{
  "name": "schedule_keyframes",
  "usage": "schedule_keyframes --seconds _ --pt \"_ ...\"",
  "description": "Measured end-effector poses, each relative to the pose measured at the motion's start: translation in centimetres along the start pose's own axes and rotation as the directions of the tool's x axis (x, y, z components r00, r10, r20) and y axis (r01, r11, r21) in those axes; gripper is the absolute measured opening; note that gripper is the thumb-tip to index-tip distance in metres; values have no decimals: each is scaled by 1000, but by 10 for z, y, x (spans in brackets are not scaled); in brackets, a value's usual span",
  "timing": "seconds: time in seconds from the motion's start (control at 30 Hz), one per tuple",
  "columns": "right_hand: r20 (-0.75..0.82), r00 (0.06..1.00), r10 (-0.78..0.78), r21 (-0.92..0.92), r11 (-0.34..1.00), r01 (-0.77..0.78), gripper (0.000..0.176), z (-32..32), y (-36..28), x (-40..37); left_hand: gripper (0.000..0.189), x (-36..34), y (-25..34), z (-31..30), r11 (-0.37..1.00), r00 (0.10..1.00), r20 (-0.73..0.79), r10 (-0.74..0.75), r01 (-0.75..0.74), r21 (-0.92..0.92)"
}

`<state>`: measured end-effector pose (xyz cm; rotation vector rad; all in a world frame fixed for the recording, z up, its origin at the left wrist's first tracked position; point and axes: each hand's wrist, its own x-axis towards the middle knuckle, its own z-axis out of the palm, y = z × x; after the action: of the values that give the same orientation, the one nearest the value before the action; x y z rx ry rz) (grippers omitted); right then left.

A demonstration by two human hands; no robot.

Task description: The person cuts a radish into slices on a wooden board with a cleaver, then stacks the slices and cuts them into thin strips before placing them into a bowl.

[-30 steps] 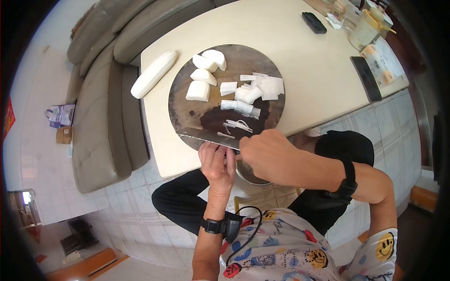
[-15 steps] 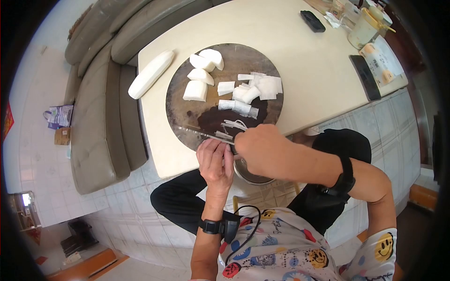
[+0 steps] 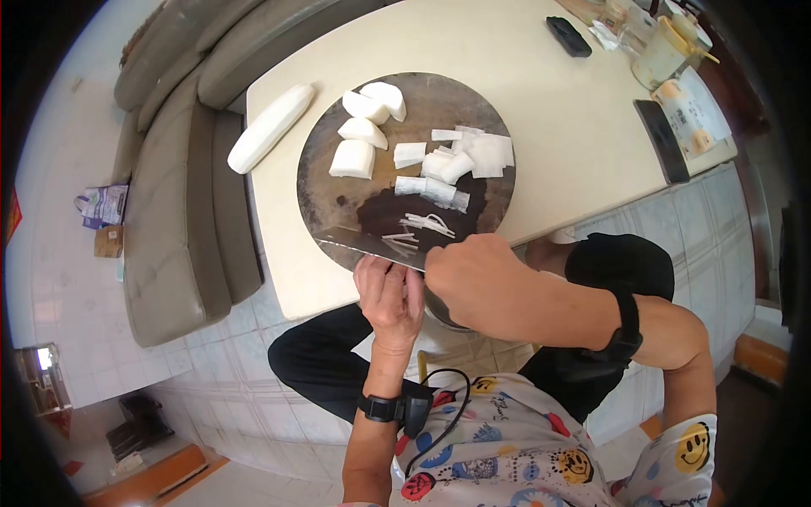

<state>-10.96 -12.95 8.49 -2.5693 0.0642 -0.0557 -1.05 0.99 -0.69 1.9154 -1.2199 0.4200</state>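
1. Daikon shreds [image 3: 431, 223] lie on the round chopping board [image 3: 334, 196], just beyond the cleaver [image 3: 365, 244], away from the body.
2. Right hand [image 3: 475, 272]: grip closed round the cleaver's handle. Left hand [image 3: 389, 297]: fingers bent, close together at the blade's near side; can't tell what's under them.
3. For clean cuts: tuck left fingertips, knuckles guiding the flat, short even strokes, small back-steps.
4. Farther out on board: daikon slices [image 3: 487, 154], daikon chunks [image 3: 352, 159].
5. Whole peeled daikon [image 3: 270, 128] on counter [image 3: 296, 275], beside board.
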Motion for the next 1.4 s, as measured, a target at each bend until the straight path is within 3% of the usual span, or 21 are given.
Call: schedule_keyframes --seconds 0.2,0.3,0.37,0.47,0.7,0.77,0.97,1.3,1.4 --pt "-19 1000 4 17 1000 -4 13 -8 3 6 16 2 -1 2 1000 1000 -15 -2 1 -27" --pt "14 1000 14 12 1000 -14 14 -16 5 0 16 1 -2 3 999 1000 -26 7 -8 -39" --pt "127 988 82 -20 997 -80 16 -16 4 -3 16 0 -2 3 999 1000 -26 7 -8 -39" --pt "133 986 98 -5 995 -98 14 -10 3 -7 17 0 0 2 1000 1000 -11 -3 3 -23" --pt "67 997 37 33 999 -39 12 -9 4 2 17 0 -1 2 1000 1000 -6 -14 14 -21" --pt "-23 999 29 115 993 -26 12 -7 6 8 17 1 0 1 999 1000 1 -7 7 -35" --pt "41 990 134 153 978 -139 13 -13 4 13 16 1 -1 3 1000 1000 -15 -5 4 -24" --pt "-21 999 40 110 993 -38 16 -17 8 0 17 7 6 -1 999 999 24 -29 29 -14" --pt "49 997 64 101 993 -68 21 -15 8 3 19 8 5 -2 1000 998 55 -14 13 23"
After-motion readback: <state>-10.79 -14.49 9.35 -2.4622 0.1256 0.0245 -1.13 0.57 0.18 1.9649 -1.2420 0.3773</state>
